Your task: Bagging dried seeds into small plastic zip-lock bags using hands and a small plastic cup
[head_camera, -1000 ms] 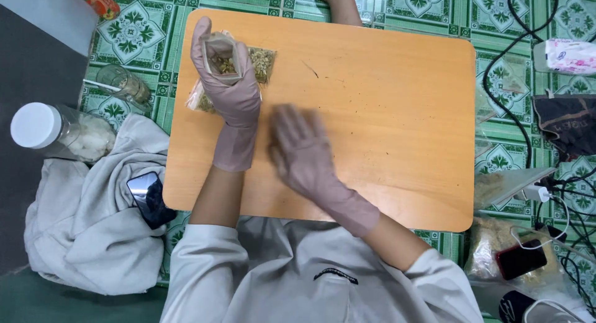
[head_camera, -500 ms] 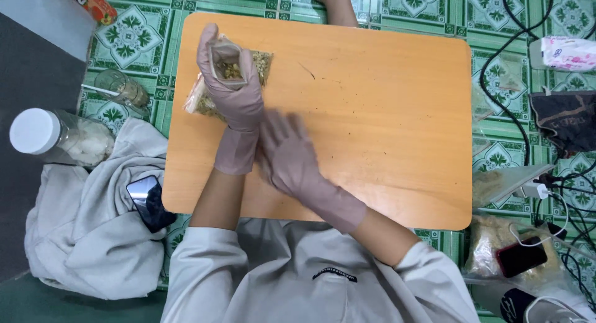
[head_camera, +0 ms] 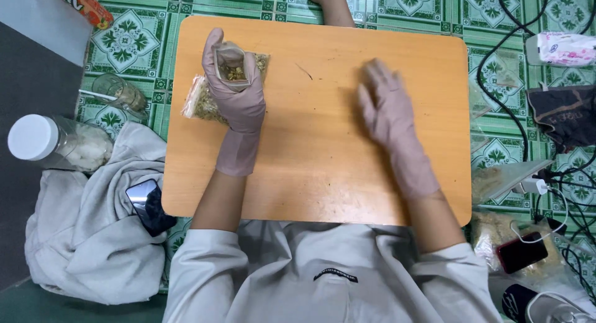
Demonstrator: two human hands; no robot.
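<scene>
Both my hands wear mauve gloves. My left hand (head_camera: 239, 99) grips a small clear plastic bag (head_camera: 231, 65) of tan and green bits, held upright with its mouth open at the far left of a low wooden table (head_camera: 316, 174). A second clear bag (head_camera: 202, 103) of the same bits lies flat on the table under and beside that hand. My right hand (head_camera: 388, 115) hovers flat over the right half of the table, fingers apart, holding nothing.
A white-lidded jar (head_camera: 53, 143) and a small glass (head_camera: 121, 93) stand on the green tiled floor at left, beside a grey cloth (head_camera: 93, 230) and a phone (head_camera: 146, 202). Cables (head_camera: 552, 186), another phone (head_camera: 521, 251) and bags crowd the right. Someone's foot (head_camera: 329, 0) shows beyond the far edge.
My right hand has swept from beside my left forearm across to the right half of the table. My left hand keeps its hold on the upright bag.
</scene>
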